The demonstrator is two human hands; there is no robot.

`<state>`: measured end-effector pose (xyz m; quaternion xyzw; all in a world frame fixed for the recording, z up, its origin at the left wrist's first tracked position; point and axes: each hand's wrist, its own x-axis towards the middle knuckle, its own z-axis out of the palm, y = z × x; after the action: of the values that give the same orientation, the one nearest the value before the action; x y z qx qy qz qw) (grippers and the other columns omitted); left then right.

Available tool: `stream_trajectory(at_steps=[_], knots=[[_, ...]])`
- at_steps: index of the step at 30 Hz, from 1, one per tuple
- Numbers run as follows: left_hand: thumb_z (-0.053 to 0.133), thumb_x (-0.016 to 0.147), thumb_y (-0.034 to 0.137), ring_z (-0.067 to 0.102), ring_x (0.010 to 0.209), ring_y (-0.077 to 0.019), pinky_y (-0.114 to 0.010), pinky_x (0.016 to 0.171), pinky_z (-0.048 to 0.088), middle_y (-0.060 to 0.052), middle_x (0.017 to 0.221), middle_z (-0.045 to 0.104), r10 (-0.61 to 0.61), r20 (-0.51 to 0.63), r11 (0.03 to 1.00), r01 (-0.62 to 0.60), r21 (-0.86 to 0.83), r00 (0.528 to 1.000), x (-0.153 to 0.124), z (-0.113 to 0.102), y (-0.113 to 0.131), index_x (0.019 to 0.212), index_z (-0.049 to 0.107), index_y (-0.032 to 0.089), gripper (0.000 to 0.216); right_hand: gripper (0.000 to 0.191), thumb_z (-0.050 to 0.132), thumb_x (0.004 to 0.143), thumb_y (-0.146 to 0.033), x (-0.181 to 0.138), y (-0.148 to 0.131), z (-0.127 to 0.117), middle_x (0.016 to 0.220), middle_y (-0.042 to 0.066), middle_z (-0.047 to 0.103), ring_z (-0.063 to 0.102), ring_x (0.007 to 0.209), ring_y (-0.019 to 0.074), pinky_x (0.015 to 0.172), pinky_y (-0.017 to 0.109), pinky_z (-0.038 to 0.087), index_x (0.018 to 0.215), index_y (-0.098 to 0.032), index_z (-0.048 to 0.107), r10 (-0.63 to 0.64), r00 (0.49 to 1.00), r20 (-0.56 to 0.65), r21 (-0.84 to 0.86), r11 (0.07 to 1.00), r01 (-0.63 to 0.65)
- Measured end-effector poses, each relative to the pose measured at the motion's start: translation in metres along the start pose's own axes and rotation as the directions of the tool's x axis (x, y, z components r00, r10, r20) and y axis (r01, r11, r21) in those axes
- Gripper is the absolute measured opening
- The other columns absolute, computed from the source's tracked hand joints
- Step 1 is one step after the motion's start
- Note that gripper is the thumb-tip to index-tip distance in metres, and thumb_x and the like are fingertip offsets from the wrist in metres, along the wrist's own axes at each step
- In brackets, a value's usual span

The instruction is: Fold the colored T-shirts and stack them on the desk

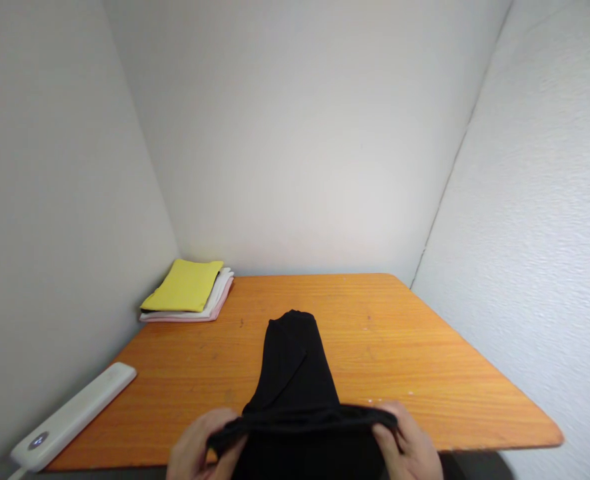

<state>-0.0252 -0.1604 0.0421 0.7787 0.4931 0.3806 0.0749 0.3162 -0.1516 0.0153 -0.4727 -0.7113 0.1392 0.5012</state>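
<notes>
A black garment (297, 367) lies lengthwise on the wooden table, its narrow folded end pointing toward the back wall. Near the front edge, my left hand (199, 447) pinches the left corner of its raised near edge. The right corner of that same edge is gripped between the thumb and fingers of my right hand (409, 443). Between both hands the cloth is stretched wide and lifted a little, with a dark fold along the top. Below this edge the fabric hangs toward me and runs out of view.
Folded cloths in yellow (187, 287), white and pink are stacked at the table's back left corner. A long white device (77, 413) with a round button and a cord lies along the left edge. Walls enclose the wooden table (415, 360) at the left, back and right.
</notes>
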Motion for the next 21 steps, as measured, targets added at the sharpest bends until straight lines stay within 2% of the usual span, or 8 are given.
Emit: stream_trajectory(at_steps=[3,4,6,10,13,16,19,21], knots=[[0.052,0.094,0.040,0.067,0.077,-0.0196,-0.031,0.068,0.056,-0.001,0.084,0.070,-0.205,-0.215,0.974,0.177,-0.141,0.955,0.055,0.010,0.008,0.097,0.066,0.025,0.020,0.025,0.047,0.097,-0.043,0.057,-0.006,0.021,0.066,0.000,0.060,0.059,0.059,0.0158,0.054,0.023,0.046,0.088,-0.022,0.056,0.112,0.988,-0.103,0.094,0.990,-0.102],[0.053,0.093,0.042,0.067,0.073,-0.0181,-0.028,0.064,0.054,-0.001,0.080,0.070,-0.247,-0.242,0.961,0.204,-0.188,0.938,0.076,0.014,0.007,0.091,0.064,0.022,0.023,0.027,0.047,0.097,-0.045,0.078,-0.002,0.028,0.063,-0.002,0.055,0.055,0.056,0.0145,0.053,0.023,0.043,0.086,-0.021,0.054,0.117,0.989,-0.095,0.089,0.990,-0.108],[0.051,0.094,0.046,0.066,0.072,-0.0171,-0.025,0.064,0.051,-0.001,0.079,0.069,-0.270,-0.229,0.953,0.225,-0.204,0.935,0.117,0.025,-0.004,0.088,0.061,0.019,0.030,0.033,0.043,0.097,-0.049,0.120,0.013,0.043,0.060,-0.004,0.050,0.049,0.054,0.0136,0.053,0.024,0.039,0.083,-0.021,0.052,0.115,0.991,-0.062,0.056,0.992,-0.111],[0.042,0.097,0.048,0.068,0.081,-0.0198,-0.027,0.070,0.049,-0.005,0.087,0.071,-0.278,-0.105,0.955,0.287,0.076,0.955,0.175,0.049,-0.047,0.093,0.060,0.018,0.035,0.033,0.039,0.099,-0.046,0.180,0.056,0.076,0.067,0.000,0.057,0.055,0.064,0.0163,0.061,0.025,0.041,0.090,-0.018,0.055,0.214,0.976,0.039,-0.196,0.960,-0.203],[0.045,0.097,0.043,0.068,0.090,-0.0236,-0.030,0.076,0.048,-0.009,0.093,0.072,-0.322,-0.060,0.928,0.328,0.177,0.945,0.193,0.068,-0.076,0.095,0.063,0.017,0.032,0.029,0.042,0.098,-0.039,0.198,0.081,0.099,0.080,0.005,0.065,0.062,0.077,0.0189,0.068,0.026,0.043,0.097,-0.016,0.060,0.287,0.953,0.098,-0.299,0.922,-0.246],[0.046,0.097,0.039,0.068,0.095,-0.0259,-0.032,0.078,0.049,-0.013,0.098,0.072,-0.379,-0.024,0.892,0.372,0.258,0.925,0.196,0.084,-0.093,0.099,0.064,0.015,0.030,0.028,0.043,0.098,-0.036,0.202,0.094,0.115,0.085,0.009,0.069,0.065,0.082,0.0213,0.070,0.028,0.044,0.097,-0.016,0.063,0.340,0.932,0.123,-0.355,0.892,-0.279],[0.045,0.097,0.038,0.068,0.096,-0.0300,-0.037,0.080,0.050,-0.018,0.101,0.072,-0.432,-0.012,0.846,0.409,0.342,0.902,0.193,0.089,-0.097,0.109,0.063,0.010,0.035,0.031,0.042,0.099,-0.036,0.200,0.096,0.122,0.089,0.013,0.070,0.066,0.087,0.0244,0.073,0.031,0.045,0.103,-0.015,0.063,0.375,0.919,0.126,-0.409,0.863,-0.296],[0.043,0.097,0.035,0.065,0.106,-0.0319,-0.041,0.087,0.049,-0.023,0.113,0.068,-0.429,-0.021,0.829,0.402,0.389,0.903,0.188,0.089,-0.093,0.124,0.056,0.006,0.041,0.035,0.040,0.099,-0.036,0.197,0.093,0.123,0.099,0.016,0.070,0.066,0.095,0.0267,0.080,0.034,0.046,0.116,-0.013,0.060,0.377,0.920,0.103,-0.434,0.850,-0.299]])
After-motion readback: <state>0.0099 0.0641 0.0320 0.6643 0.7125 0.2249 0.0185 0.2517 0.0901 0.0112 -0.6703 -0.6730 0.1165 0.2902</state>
